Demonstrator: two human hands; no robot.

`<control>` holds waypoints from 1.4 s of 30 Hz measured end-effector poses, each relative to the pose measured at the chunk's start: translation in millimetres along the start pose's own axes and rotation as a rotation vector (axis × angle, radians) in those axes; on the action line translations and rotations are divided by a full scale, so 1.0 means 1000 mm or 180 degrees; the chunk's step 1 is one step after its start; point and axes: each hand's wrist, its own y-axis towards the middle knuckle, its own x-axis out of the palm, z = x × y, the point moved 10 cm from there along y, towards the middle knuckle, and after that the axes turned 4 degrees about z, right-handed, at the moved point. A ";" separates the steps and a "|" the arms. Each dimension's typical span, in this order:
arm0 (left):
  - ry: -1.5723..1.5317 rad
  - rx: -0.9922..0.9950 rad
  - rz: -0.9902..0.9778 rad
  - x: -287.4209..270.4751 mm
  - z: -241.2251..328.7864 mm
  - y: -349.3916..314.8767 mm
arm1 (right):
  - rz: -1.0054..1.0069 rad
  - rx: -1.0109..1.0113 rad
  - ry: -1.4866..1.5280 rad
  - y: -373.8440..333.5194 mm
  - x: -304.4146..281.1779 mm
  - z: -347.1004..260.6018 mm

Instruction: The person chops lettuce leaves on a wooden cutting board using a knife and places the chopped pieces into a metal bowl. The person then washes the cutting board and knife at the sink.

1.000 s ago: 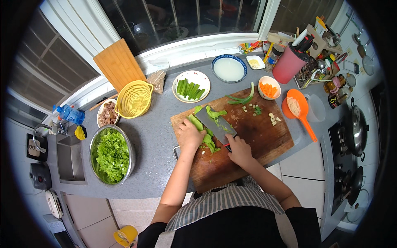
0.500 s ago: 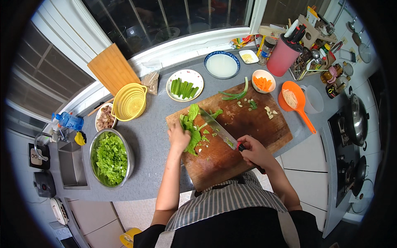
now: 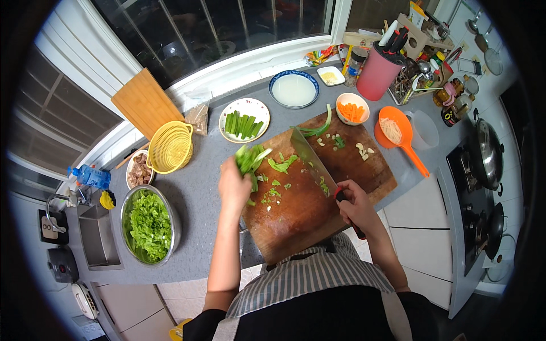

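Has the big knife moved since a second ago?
Yes, the knife has moved to the right across the wooden cutting board.

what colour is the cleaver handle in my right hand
The cleaver handle is black and red, best seen in the head view.

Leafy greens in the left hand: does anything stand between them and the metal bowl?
Nothing visible does, apart from the left hand itself gripping the leafy greens; grey countertop lies between it and the metal bowl.
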 end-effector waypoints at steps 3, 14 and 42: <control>0.0716 -0.0434 -0.0389 0.060 -0.012 0.019 | 0.0128 -0.0031 0.0015 0.000 0.004 -0.008; -0.0472 -0.0230 -0.0643 0.065 0.040 0.038 | 0.0318 0.0078 0.0432 0.002 -0.020 0.006; 0.0417 0.0232 -0.0704 0.062 -0.001 -0.031 | 0.0349 -0.1142 -0.1936 0.008 0.041 -0.021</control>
